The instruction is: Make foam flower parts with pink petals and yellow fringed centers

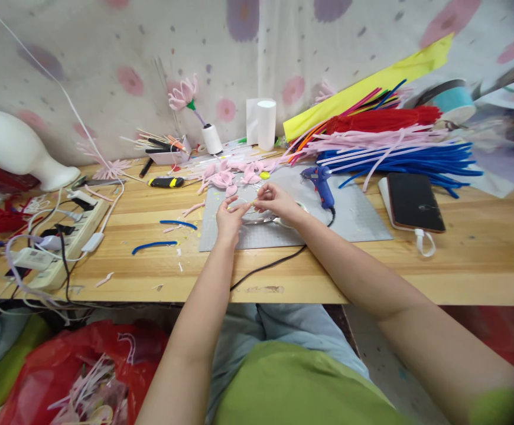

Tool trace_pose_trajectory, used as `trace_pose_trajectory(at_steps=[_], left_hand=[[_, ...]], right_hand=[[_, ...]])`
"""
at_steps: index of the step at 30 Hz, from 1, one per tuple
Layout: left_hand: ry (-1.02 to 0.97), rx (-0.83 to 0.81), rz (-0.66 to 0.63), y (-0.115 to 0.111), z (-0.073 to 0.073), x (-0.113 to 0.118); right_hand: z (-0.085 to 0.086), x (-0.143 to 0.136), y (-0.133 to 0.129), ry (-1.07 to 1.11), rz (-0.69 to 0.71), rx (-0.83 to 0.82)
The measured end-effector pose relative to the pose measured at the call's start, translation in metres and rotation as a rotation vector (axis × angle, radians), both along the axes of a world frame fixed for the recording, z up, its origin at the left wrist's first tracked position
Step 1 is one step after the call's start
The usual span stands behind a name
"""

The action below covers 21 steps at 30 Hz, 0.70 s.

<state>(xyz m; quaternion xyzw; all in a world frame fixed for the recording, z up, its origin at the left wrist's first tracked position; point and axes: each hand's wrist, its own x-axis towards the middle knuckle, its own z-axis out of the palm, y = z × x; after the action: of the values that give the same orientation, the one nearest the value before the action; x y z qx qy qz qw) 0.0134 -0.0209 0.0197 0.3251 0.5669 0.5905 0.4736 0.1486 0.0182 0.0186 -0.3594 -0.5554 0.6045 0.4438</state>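
Note:
Over the grey mat [358,227], my left hand [231,217] and my right hand [277,203] meet at the fingertips. Both hands pinch a small yellowish piece [252,203], too small to make out well. Beneath them lie scissors [261,221], partly hidden by my fingers. Just behind the hands are pink fuzzy petal shapes [223,180] and a small yellow coil [264,175]. A blue glue gun [321,186] rests on the mat to the right of my right hand.
Blue stem pieces [154,245] lie left of the mat. Bundles of red [381,120] and blue stems [399,162] are at back right, behind a phone [416,202]. A power strip [75,242] is at left. A black cord crosses the table's front.

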Motion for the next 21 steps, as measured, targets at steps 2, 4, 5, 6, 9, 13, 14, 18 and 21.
trace_pose_trajectory(at_steps=[2, 4, 5, 6, 9, 13, 14, 18, 21], left_hand=[[0.003, -0.007, 0.0, 0.0001, -0.0001, -0.0001], [0.004, -0.011, -0.002, -0.0001, 0.0002, -0.0001], [0.004, -0.011, 0.001, -0.0004, 0.0005, 0.0], [0.003, -0.012, 0.005, -0.0007, 0.0009, 0.0002], [-0.003, -0.01, 0.021, -0.0017, 0.0021, 0.0008], [-0.001, -0.001, 0.025, -0.0019, 0.0018, 0.0013], [-0.001, 0.001, 0.025, -0.0017, 0.0015, 0.0014], [-0.008, 0.011, 0.023, 0.0005, 0.0004, 0.001], [-0.013, 0.013, 0.014, 0.0029, 0.0003, 0.0006]], right_hand=[[0.0006, -0.0004, -0.0008, 0.006, 0.005, -0.003], [0.0014, -0.0008, -0.0018, 0.009, 0.015, -0.001], [0.0018, -0.001, -0.0021, 0.01, 0.021, 0.001], [0.0021, -0.0011, -0.0024, 0.012, 0.026, 0.003], [0.0022, -0.0013, -0.0024, 0.015, 0.027, 0.008], [0.001, -0.0013, -0.0012, 0.02, 0.007, 0.028], [0.0008, -0.0013, -0.001, 0.021, 0.005, 0.033], [-0.0007, -0.0029, 0.0001, 0.028, 0.002, 0.037], [-0.0039, -0.0055, 0.0031, 0.051, -0.032, 0.033]])
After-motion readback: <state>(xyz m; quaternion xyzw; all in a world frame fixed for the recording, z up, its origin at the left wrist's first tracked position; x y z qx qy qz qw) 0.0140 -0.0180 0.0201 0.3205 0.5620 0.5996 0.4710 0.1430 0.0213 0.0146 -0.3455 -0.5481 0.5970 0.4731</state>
